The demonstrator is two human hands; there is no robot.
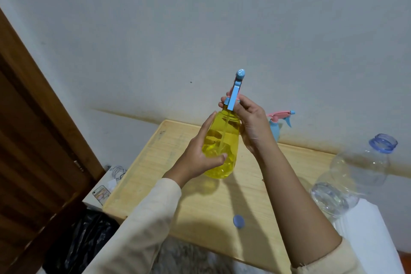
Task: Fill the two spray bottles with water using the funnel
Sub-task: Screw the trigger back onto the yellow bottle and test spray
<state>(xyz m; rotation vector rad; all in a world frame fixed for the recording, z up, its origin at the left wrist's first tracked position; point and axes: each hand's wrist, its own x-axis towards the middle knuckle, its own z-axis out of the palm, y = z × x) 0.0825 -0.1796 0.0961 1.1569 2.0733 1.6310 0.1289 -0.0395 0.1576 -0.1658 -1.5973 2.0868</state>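
A yellow see-through spray bottle [222,140] is held up above the wooden table [178,184]. My left hand [200,158] wraps around its lower body. My right hand [249,118] grips its neck, where the pink and blue spray head [235,89] sits. Water shows inside the bottle. A second spray bottle [275,127], blue with a pink head, stands at the table's far edge by the wall. No funnel is in view.
A large clear water bottle [355,173] with an open blue neck lies at the right. Its blue cap [238,221] rests on the table near me. A phone [101,193] and a black bag [82,240] are at the left, beside a wooden door [33,140].
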